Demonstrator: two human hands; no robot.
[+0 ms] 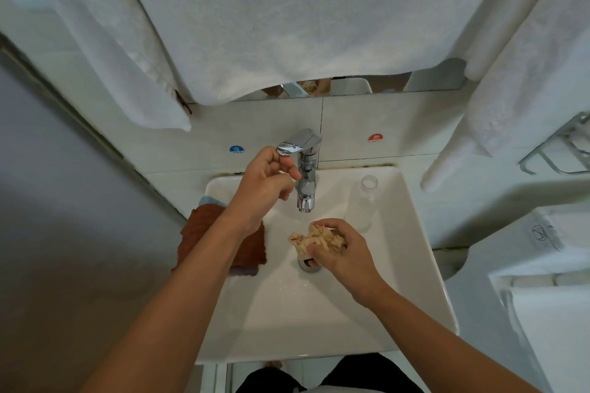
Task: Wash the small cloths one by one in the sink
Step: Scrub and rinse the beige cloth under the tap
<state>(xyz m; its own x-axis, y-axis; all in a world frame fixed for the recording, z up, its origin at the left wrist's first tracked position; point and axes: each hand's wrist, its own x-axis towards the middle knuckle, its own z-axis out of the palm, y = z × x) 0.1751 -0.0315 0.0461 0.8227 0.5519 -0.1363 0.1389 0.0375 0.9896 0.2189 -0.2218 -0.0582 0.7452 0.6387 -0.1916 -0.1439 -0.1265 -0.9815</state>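
Observation:
A white square sink [415,258] fills the middle of the view. My right hand [343,252] holds a bunched beige cloth [314,241] over the drain [309,265], below the chrome tap spout [306,198]. My left hand [266,183] pinches the end of the tap's lever handle [289,147], which points left. No water stream shows. A brown cloth [204,233] lies over the sink's left rim, partly under my left forearm, with a purple cloth [244,271] beneath it and a light blue cloth [210,200] peeking out behind.
A clear plastic bottle [364,201] stands in the sink's back right corner. White towels [287,25] hang above, covering most of a mirror. Blue COLD [236,149] and red HOT [375,137] stickers mark the wall tiles. A metal wall rack [562,150] is at right.

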